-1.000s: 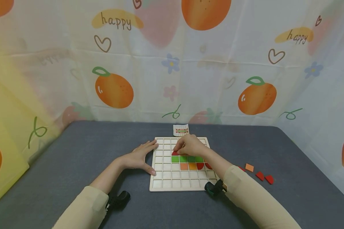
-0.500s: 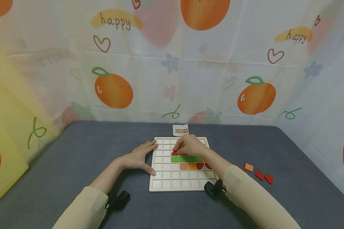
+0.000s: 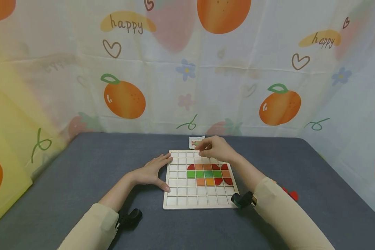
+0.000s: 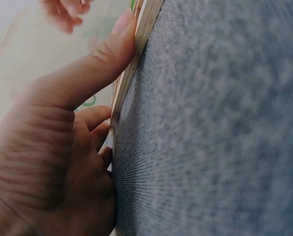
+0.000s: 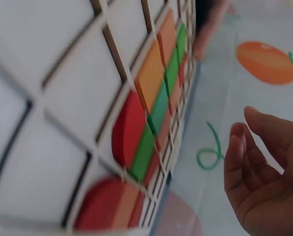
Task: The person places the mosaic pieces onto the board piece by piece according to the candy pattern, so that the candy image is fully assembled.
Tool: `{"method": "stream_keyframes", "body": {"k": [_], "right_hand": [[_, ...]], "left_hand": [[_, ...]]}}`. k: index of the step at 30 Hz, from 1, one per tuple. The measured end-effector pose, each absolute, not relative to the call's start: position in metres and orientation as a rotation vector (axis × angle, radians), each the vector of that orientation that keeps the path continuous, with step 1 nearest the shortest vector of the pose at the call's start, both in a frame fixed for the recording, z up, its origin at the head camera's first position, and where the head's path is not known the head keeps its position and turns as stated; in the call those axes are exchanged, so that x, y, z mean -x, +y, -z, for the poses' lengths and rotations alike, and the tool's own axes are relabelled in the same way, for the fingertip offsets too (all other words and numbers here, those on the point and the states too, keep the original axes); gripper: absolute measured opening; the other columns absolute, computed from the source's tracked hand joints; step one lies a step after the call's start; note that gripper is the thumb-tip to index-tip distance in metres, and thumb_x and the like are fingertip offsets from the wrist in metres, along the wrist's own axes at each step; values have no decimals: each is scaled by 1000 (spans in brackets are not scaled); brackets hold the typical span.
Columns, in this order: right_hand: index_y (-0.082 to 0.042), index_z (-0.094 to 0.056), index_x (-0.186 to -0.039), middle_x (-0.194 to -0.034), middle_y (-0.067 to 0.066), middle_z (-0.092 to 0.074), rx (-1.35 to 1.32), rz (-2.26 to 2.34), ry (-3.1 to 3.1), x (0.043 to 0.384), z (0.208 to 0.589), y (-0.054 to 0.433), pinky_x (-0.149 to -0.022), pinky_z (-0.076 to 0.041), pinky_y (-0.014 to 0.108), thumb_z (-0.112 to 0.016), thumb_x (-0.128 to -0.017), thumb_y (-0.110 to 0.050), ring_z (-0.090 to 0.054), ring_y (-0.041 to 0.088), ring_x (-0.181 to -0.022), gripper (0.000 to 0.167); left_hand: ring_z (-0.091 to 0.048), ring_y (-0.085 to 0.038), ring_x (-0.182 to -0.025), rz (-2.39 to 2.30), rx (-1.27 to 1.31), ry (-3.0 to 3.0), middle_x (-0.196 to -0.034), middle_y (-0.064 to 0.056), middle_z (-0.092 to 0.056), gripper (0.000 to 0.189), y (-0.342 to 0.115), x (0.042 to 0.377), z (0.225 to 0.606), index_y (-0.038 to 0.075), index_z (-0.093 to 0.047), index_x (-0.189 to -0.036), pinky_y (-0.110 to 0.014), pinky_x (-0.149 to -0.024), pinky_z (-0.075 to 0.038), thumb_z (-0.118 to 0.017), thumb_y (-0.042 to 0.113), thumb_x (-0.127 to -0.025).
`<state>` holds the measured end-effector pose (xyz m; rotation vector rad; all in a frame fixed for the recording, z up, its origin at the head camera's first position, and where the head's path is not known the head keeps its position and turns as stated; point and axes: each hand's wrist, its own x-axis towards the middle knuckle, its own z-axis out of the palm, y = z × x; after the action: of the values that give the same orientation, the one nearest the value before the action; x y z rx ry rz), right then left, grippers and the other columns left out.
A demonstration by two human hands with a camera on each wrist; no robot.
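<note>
A pale wooden grid board (image 3: 178,199) lies on the dark table. Green squares (image 3: 199,174) make a row across its middle cells. Orange squares (image 3: 200,181) and rounded red pieces (image 3: 191,167) fill cells above, below and at the right of that row. My left hand (image 3: 151,172) spreads along the board's left edge; its thumb (image 4: 94,71) rests on the rim in the left wrist view. My right hand (image 3: 218,148) hovers over the board's far right part, fingers loosely bent. In the right wrist view that hand (image 5: 264,177) has nothing between thumb and fingers.
A small printed card (image 3: 192,141) lies behind the board, partly covered by the right hand. Loose red pieces (image 3: 293,195) lie on the table (image 3: 325,208) at the right, partly behind the right sleeve. A patterned cloth (image 3: 162,86) hangs at the back.
My right hand has let go of the rounded red piece, which stays in its cell, and has moved up and right. More orange and red pieces show. The left hand has stayed put.
</note>
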<state>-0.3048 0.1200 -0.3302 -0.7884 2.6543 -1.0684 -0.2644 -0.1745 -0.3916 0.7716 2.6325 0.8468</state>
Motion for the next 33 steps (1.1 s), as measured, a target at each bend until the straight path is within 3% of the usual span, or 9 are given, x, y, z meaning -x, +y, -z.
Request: {"method": "stream_keyframes", "body": {"k": [6, 12, 16, 24, 33], "right_hand": [[-4, -68, -122, -121, 21, -68, 762, 1049, 2631, 309, 321, 172, -84, -59, 43, -66, -94, -14, -70, 31, -100, 30], [-3, -69, -117, -112, 16, -71, 656, 925, 2663, 304, 319, 225, -85, -57, 46, -67, -94, -16, -68, 32, -98, 27], [0, -69, -114, -106, 12, -72, 649, 862, 2595, 299, 322, 253, -83, -57, 40, -70, -92, -19, -69, 26, -94, 29], [3, -66, -114, -110, 17, -70, 647, 842, 2365, 291, 339, 287, -80, -56, 26, -75, -88, -19, -66, 13, -91, 35], [0, -62, -107, -92, 8, -53, 678, 762, 2302, 284, 344, 300, -68, -44, 24, -83, -77, -15, -45, 14, -83, 39]], "left_hand": [[-4, -44, -155, -842, -777, 2634, -168, -16, -10, 118, -175, 265, 392, 4, -23, -157, -68, -121, -6, -85, 53, -70], [-3, -45, -155, -845, -767, 2632, -168, -16, -9, 119, -179, 265, 392, 5, -22, -158, -70, -120, -6, -85, 53, -69], [-3, -45, -155, -850, -757, 2632, -168, -16, -9, 119, -181, 264, 393, 6, -22, -158, -71, -119, -7, -85, 53, -69], [-4, -45, -155, -860, -764, 2630, -168, -16, -10, 118, -182, 263, 395, 5, -22, -158, -71, -119, -6, -85, 52, -70], [-3, -44, -155, -849, -790, 2625, -168, -15, -9, 118, -177, 264, 393, 6, -22, -158, -71, -119, -7, -84, 54, -70]]}}
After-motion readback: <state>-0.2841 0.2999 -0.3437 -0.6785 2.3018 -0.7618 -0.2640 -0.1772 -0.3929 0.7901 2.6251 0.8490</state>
